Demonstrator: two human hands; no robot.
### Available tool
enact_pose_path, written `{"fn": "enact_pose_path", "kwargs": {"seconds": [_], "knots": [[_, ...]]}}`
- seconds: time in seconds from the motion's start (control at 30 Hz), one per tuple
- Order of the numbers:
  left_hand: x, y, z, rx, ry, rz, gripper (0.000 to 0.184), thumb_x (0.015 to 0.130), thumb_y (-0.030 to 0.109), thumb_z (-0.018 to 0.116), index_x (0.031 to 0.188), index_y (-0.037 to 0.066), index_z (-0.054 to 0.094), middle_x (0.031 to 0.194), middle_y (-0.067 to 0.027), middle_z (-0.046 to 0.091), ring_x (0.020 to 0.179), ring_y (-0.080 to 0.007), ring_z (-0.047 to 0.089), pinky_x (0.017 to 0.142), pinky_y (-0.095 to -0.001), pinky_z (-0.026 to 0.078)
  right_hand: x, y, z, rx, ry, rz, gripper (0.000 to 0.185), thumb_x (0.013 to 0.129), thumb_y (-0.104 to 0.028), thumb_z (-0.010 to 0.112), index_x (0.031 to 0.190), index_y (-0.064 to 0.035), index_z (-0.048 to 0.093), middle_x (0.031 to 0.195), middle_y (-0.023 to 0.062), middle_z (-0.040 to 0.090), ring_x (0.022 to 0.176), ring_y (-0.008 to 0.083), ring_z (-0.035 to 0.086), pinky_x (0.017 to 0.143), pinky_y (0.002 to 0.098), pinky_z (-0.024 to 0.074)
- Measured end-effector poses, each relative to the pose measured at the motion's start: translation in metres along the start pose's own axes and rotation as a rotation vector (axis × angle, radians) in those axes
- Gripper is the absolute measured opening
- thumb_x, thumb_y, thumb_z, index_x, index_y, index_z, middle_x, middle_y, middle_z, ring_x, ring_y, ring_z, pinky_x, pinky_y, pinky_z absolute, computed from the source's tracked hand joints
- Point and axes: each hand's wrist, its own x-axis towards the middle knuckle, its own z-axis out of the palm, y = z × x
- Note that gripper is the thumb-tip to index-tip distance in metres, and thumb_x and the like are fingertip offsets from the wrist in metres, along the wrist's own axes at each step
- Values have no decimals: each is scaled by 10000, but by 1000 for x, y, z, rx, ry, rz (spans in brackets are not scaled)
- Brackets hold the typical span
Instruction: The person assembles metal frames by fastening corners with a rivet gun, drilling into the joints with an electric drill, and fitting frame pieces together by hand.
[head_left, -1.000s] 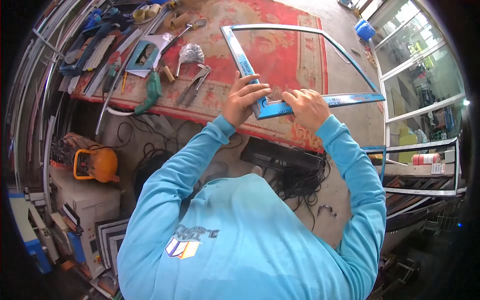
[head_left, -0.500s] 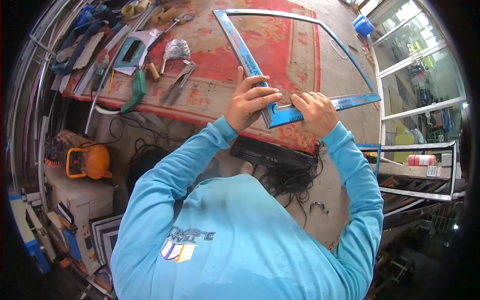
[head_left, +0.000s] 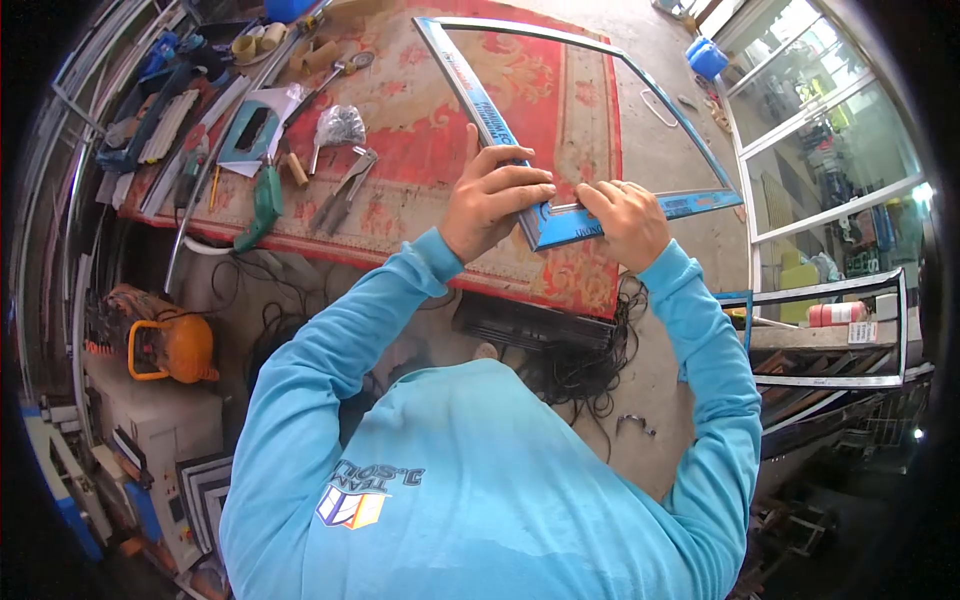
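A four-sided metal frame (head_left: pixel 480 107) with blue printed film is held up over the red patterned carpet (head_left: pixel 420 90). Near its closest corner, my left hand (head_left: pixel 494 200) grips the left bar, fingers lying across it and the thumb side hidden. My right hand (head_left: pixel 627 222) is wrapped over the near bar, just right of that corner, with its fingertips at the inner edge. The frame's far side tilts away from me, and its right corner reaches past the carpet's edge.
On the carpet's left lie a green power drill (head_left: pixel 264 208), pliers (head_left: pixel 345 190), a plastic bag (head_left: pixel 340 126) and a blue tray (head_left: pixel 150 115). An orange tool (head_left: pixel 185 345) stands lower left. Another metal frame (head_left: pixel 820 382) and glass panels (head_left: pixel 835 160) are at the right.
The near corner of the frame has shifted slightly right and down, while its far corner has moved left and up. Both hands still hold it. The surroundings have slid left in view.
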Motion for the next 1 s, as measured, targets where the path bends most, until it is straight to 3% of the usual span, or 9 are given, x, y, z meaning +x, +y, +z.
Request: {"fn": "enact_pose_path", "kwargs": {"seconds": [0.13, 0.23, 0.43, 0.5, 0.63, 0.73, 0.83, 0.93, 1.0], "knots": [[28, 6, -16, 70, -3, 96, 322, 696, 51, 742, 994, 173, 728, 1047, 11, 709, 1124, -268, 597, 1144, -550, 241, 7, 9, -8, 36, 44, 6, 522, 602, -54, 728, 1101, -26, 578, 905, 137, 640, 855, 348, 636, 753, 437, 503], [73, 9, -33, 39, 2, 253, 390, 681, -20, 721, 1036, 143, 712, 1072, -21, 679, 1164, -308, 552, 952, -416, 496, 18, 12, -27, 10, 229, -29, 391, 701, -129, 688, 1070, -45, 592, 891, 141, 656, 823, 339, 652, 710, 442, 516], [154, 42, -73, -19, 81, 365, 505, 707, -23, 754, 1184, 118, 668, 1135, -108, 632, 1219, -306, 512, 981, -397, 446, 37, -11, -75, 150, 622, 294, 251, 770, -46, 714, 1010, -1, 658, 756, 156, 660, 643, 249, 665, 599, 348, 506], [156, 34, -68, -63, 451, 337, 426, 774, 140, 781, 1175, 88, 646, 1157, -135, 598, 1045, -281, 555, 846, -398, 461, 37, -11, -76, 230, 767, 309, 207, 810, -67, 719, 999, -4, 666, 717, 126, 645, 616, 189, 637, 590, 315, 491], [83, 35, 8, -1279, -63, -1118, 529, 948, 468, 579, 1190, -2, 570, 1108, -114, 595, 940, -203, 594, 756, -307, 485, 45, -26, -61, 446, 1135, 285, 119, 904, -95, 688, 953, 7, 651, 759, 53, 623, 681, 87, 576, 633, 252, 471], [75, 54, 39, -1706, -361, -1491, 506, 960, 518, 526, 1111, 37, 568, 1006, -78, 611, 916, -181, 610, 762, -276, 512, 42, -32, -36, 611, 1244, 255, 94, 922, -58, 652, 907, 21, 604, 762, 62, 597, 672, 119, 563, 679, 277, 494], [84, 36, 69, -2195, -147, -1208, 471, 1001, 452, 450, 1113, 2, 536, 986, -71, 623, 879, -179, 658, 742, -293, 573, 30, -34, -12, 713, 1179, 127, 71, 922, -39, 630, 934, 12, 582, 810, 87, 610, 754, 148, 600, 770, 314, 517], [67, 25, 83, -1972, -80, -1167, 351, 998, 363, 475, 1077, 27, 533, 969, -60, 620, 862, -171, 655, 748, -303, 578, 9, -39, 1, 798, 1096, -12, 202, 920, -72, 646, 1091, 12, 576, 1021, 143, 622, 970, 196, 617, 895, 364, 508], [40, -1, 86, -1785, -38, -1332, 202, 952, 257, 549, 977, 59, 581, 882, -46, 626, 785, -161, 645, 677, -299, 562, -27, -33, 3, 487, 576, 136, 530, 860, -139, 731, 1323, 0, 513, 1283, 160, 548, 1135, 279, 562, 950, 394, 470]]}}
